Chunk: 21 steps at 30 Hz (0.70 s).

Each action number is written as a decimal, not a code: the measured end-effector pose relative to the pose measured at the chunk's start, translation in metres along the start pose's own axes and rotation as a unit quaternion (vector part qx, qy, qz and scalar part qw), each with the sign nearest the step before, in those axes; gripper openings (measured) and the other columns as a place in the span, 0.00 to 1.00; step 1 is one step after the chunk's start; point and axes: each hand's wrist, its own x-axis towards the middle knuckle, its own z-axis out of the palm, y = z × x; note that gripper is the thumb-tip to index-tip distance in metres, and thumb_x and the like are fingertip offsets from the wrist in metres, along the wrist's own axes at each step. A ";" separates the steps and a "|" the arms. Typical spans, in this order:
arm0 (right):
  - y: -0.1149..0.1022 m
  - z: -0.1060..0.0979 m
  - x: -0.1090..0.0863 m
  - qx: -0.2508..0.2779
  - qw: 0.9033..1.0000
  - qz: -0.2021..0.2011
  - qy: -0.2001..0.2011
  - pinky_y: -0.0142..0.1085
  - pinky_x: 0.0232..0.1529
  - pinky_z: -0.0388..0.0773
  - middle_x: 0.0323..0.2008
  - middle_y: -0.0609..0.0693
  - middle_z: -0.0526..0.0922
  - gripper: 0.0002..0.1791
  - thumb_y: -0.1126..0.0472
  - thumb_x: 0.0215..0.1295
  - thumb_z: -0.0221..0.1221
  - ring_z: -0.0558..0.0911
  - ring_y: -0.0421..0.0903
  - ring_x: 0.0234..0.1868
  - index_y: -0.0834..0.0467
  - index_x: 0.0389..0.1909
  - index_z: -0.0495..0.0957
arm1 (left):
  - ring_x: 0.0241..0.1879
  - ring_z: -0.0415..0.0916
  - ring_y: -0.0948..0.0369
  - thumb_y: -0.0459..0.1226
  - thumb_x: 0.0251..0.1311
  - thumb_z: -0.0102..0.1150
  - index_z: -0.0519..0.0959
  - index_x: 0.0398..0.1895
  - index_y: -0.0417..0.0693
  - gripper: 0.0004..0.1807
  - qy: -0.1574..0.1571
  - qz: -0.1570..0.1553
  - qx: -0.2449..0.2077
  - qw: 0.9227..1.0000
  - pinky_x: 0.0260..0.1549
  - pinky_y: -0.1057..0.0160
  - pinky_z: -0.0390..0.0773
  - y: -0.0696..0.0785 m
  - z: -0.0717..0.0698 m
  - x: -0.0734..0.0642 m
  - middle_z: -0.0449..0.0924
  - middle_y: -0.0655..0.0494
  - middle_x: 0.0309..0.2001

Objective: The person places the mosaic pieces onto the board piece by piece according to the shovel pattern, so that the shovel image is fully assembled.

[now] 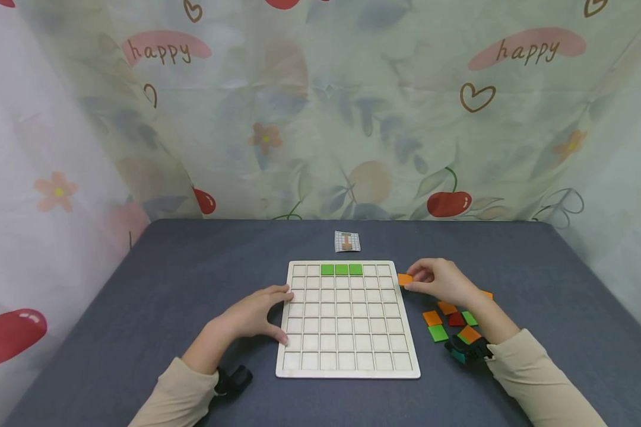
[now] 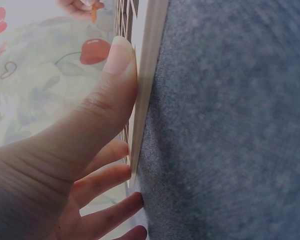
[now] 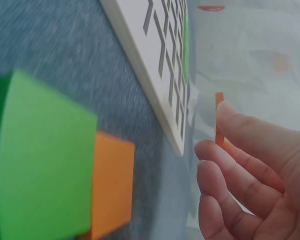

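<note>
A pale cloth backdrop (image 1: 326,118), printed with cherries, flowers and the word "happy", hangs beyond the far edge of the table (image 1: 139,326), whose surface is dark blue-grey. A white grid board (image 1: 347,326) lies flat on it. The left hand (image 1: 253,314) rests against the board's left edge with its fingers spread and extended, the thumb touching nearer the lower left corner. The right hand (image 1: 443,281) is just outside the board's right edge, near the top right corner, its thumb and fingers pinching an orange tile (image 1: 404,279) above the table. A small printed card (image 1: 347,241) lies between the board's top edge and the table's far edge. Loose tiles (image 1: 437,334) in orange, green and red lie right of the board, some overlapping. Three green tiles (image 1: 342,270) sit side by side in the middle cells of the board's top row
</note>
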 end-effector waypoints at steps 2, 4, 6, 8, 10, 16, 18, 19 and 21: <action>-0.003 0.002 0.002 0.006 1.000 -0.002 -0.004 0.33 0.31 0.76 0.31 0.51 0.83 0.17 0.55 0.56 0.65 0.78 0.40 0.29 0.62 0.41 0.79 | 0.69 0.57 0.47 0.53 0.35 0.74 0.66 0.65 0.44 0.50 0.001 0.001 0.001 1.000 0.65 0.47 0.62 0.000 0.000 0.000 0.59 0.47 0.70; -0.007 0.004 0.003 0.009 1.000 -0.006 -0.009 0.33 0.32 0.76 0.30 0.50 0.83 0.17 0.55 0.56 0.65 0.78 0.40 0.29 0.62 0.41 0.79 | 0.70 0.56 0.48 0.53 0.35 0.74 0.66 0.65 0.45 0.50 0.002 0.000 0.001 1.000 0.65 0.47 0.62 0.000 0.000 0.000 0.59 0.47 0.70; -0.010 0.006 0.005 0.010 1.000 -0.008 -0.012 0.32 0.32 0.77 0.30 0.50 0.84 0.17 0.56 0.56 0.65 0.78 0.40 0.29 0.63 0.41 0.79 | 0.70 0.56 0.48 0.53 0.35 0.74 0.66 0.66 0.45 0.50 0.000 -0.001 0.003 1.000 0.65 0.48 0.62 0.000 0.001 0.001 0.58 0.48 0.70; -0.013 0.008 0.006 0.008 1.000 -0.012 -0.014 0.32 0.33 0.77 0.30 0.50 0.84 0.16 0.57 0.56 0.65 0.78 0.39 0.29 0.63 0.41 0.79 | 0.70 0.56 0.48 0.52 0.34 0.74 0.66 0.66 0.45 0.50 -0.001 -0.003 0.002 1.000 0.65 0.48 0.61 0.000 0.001 0.001 0.58 0.48 0.70; -0.017 0.010 0.007 0.009 1.000 -0.016 -0.014 0.31 0.32 0.77 0.30 0.50 0.84 0.16 0.57 0.56 0.65 0.78 0.39 0.29 0.64 0.42 0.79 | 0.70 0.56 0.48 0.52 0.34 0.75 0.67 0.66 0.46 0.50 -0.002 -0.007 0.001 1.000 0.65 0.48 0.61 0.000 0.001 0.002 0.58 0.48 0.71; -0.027 0.015 0.011 0.004 1.000 -0.031 -0.007 0.31 0.32 0.76 0.29 0.50 0.84 0.16 0.58 0.55 0.65 0.77 0.40 0.29 0.64 0.41 0.80 | 0.70 0.56 0.49 0.52 0.34 0.75 0.67 0.65 0.46 0.50 -0.005 -0.009 0.000 1.000 0.65 0.48 0.61 0.000 0.000 0.003 0.59 0.49 0.70; -0.031 0.016 0.013 0.001 0.999 -0.035 -0.008 0.31 0.31 0.75 0.29 0.50 0.84 0.16 0.57 0.56 0.65 0.77 0.39 0.29 0.64 0.41 0.80 | 0.70 0.56 0.48 0.52 0.34 0.75 0.67 0.65 0.46 0.50 -0.006 -0.008 -0.002 1.000 0.65 0.48 0.61 0.000 0.000 0.003 0.59 0.48 0.70; -0.032 0.017 0.014 0.000 0.999 -0.037 -0.008 0.31 0.31 0.75 0.29 0.51 0.84 0.16 0.57 0.56 0.65 0.77 0.39 0.28 0.64 0.41 0.80 | 0.70 0.56 0.48 0.52 0.34 0.75 0.67 0.65 0.46 0.50 -0.006 -0.008 -0.003 1.000 0.65 0.48 0.61 0.000 0.000 0.003 0.59 0.48 0.70; -0.036 0.020 0.016 0.003 0.999 -0.038 -0.009 0.31 0.30 0.75 0.29 0.51 0.84 0.16 0.57 0.56 0.65 0.77 0.39 0.28 0.64 0.41 0.80 | 0.70 0.56 0.48 0.52 0.34 0.75 0.67 0.65 0.46 0.50 -0.006 -0.007 -0.004 1.000 0.65 0.47 0.61 -0.001 0.000 0.003 0.59 0.48 0.70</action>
